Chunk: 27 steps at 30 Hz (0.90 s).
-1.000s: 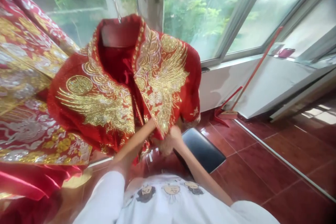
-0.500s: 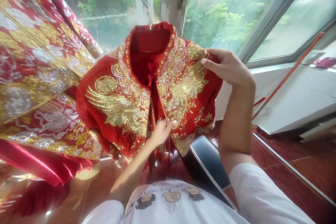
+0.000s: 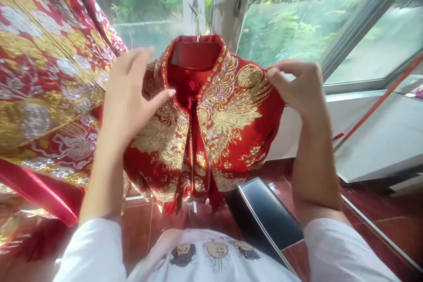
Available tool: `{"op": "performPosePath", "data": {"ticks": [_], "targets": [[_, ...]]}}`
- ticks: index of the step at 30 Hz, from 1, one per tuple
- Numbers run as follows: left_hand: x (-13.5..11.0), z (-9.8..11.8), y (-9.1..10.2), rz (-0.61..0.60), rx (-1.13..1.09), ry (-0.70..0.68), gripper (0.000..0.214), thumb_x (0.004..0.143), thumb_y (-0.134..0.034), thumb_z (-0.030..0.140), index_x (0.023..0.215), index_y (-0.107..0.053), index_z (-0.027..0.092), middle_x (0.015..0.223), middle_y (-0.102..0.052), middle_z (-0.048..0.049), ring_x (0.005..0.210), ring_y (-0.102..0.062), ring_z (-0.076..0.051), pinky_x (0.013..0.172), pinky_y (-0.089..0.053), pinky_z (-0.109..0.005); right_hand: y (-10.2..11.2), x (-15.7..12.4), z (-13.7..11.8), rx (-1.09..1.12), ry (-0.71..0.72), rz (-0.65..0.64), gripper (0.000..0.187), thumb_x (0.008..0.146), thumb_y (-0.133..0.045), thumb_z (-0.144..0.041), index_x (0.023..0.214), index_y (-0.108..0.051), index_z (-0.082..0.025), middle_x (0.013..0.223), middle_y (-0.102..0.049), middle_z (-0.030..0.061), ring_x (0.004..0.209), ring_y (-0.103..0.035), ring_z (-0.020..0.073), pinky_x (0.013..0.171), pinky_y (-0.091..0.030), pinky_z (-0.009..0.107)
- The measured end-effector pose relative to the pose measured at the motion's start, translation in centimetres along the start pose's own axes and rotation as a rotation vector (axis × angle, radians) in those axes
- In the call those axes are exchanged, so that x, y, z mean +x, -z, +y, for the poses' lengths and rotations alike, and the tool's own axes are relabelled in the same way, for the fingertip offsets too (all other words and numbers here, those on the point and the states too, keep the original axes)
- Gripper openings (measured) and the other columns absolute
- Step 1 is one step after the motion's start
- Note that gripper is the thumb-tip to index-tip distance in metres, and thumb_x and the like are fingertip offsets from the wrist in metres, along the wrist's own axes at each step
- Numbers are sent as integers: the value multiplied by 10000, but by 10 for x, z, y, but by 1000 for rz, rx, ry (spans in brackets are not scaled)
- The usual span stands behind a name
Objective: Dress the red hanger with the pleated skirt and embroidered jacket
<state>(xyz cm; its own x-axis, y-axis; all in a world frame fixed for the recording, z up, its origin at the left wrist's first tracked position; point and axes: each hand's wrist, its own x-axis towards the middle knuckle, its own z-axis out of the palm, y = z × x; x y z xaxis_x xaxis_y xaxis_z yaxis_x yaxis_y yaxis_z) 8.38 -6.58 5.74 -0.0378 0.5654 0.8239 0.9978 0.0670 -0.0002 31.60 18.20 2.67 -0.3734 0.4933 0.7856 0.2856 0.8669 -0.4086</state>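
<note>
A red jacket [image 3: 228, 128] with gold embroidery hangs in front of me on a hanger [image 3: 197, 55] whose metal hook rises toward the window frame. My right hand [image 3: 299, 83] pinches the cloth at the jacket's shoulder on the right side. Over the other shoulder is my left hand [image 3: 127, 92], thumb and fingers spread apart, in front of the collar's left side. Whether its fingers touch the cloth I cannot tell. The jacket's front edges hang slightly parted, with gold beading along them.
Large embroidered red and gold garments [image 3: 42, 75] hang close on the left. Windows [image 3: 297, 31] stand behind the jacket. A black box-like object [image 3: 272, 211] is on the red tiled floor [image 3: 380, 216], and an orange pole [image 3: 380, 101] leans at the right.
My left hand has let go of the jacket's front edge and risen to the left shoulder, fingers opening. My right hand stays at the right shoulder, now pinching its outer part.
</note>
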Motion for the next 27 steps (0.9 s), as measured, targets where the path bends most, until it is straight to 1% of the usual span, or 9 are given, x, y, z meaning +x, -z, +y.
{"op": "performPosePath", "data": {"ticks": [3,5,6,8,10,16,21,24,27], "targets": [[30,-29,-1,-314,84,9,922,728,-667,653,1409,-399,91,1332,-540,-175,1214,-523,-330,1006,-393,-582,15,26,-9,226,0,-317,219,913,-521,-252,749,-606,-132,829,-638,29,755,-545,62,715,-421,196],[41,-36,-8,-336,143,36,808,792,-561,675,1287,-512,37,1122,-639,-129,1077,-594,-283,924,-416,-596,15,30,-15,268,-34,-460,363,935,-488,-245,589,-469,-135,630,-500,-29,598,-419,24,583,-336,179],[45,-37,-11,-302,151,56,767,820,-499,683,1176,-578,7,982,-653,-87,1002,-613,-247,894,-426,-589,13,29,-17,272,-41,-461,431,945,-470,-241,536,-375,-146,555,-392,-45,542,-332,19,533,-278,193],[52,-38,-14,-252,94,73,794,842,-379,711,922,-628,-39,745,-582,-8,870,-611,-178,853,-451,-556,8,22,-18,247,-3,-345,486,950,-462,-205,514,-250,-166,517,-237,-50,515,-214,28,506,-202,235],[59,-37,-12,-265,-23,55,855,826,-282,738,772,-594,-55,651,-486,33,795,-583,-132,816,-465,-529,2,14,-15,199,76,-203,490,938,-476,-161,523,-216,-172,534,-195,-45,523,-185,38,524,-189,259],[69,-34,6,-400,-183,81,961,775,-142,784,810,-571,-76,722,-564,-8,814,-599,-140,764,-481,-476,-18,3,6,226,118,27,481,950,-455,-385,557,-263,-185,569,-200,-40,537,-194,57,538,-178,276],[73,-50,13,-555,-272,87,823,872,-251,677,936,-593,-70,783,-642,-32,822,-645,-139,740,-478,-430,-32,4,5,441,-64,61,548,871,-523,-550,531,-288,-190,527,-229,-45,521,-209,57,497,-145,257],[77,-59,12,-596,-244,80,826,880,-227,649,994,-577,-91,793,-655,-41,818,-655,-137,731,-474,-416,-33,4,-4,628,-223,24,459,862,-578,-451,535,-406,-179,500,-355,-36,494,-296,58,469,-195,242],[77,-59,10,-522,-257,58,874,852,-215,697,960,-580,-90,821,-667,-47,868,-651,-160,781,-472,-433,-26,7,-11,679,-312,3,403,890,-551,-282,516,-453,-165,480,-404,-29,466,-323,53,458,-222,239]]}}
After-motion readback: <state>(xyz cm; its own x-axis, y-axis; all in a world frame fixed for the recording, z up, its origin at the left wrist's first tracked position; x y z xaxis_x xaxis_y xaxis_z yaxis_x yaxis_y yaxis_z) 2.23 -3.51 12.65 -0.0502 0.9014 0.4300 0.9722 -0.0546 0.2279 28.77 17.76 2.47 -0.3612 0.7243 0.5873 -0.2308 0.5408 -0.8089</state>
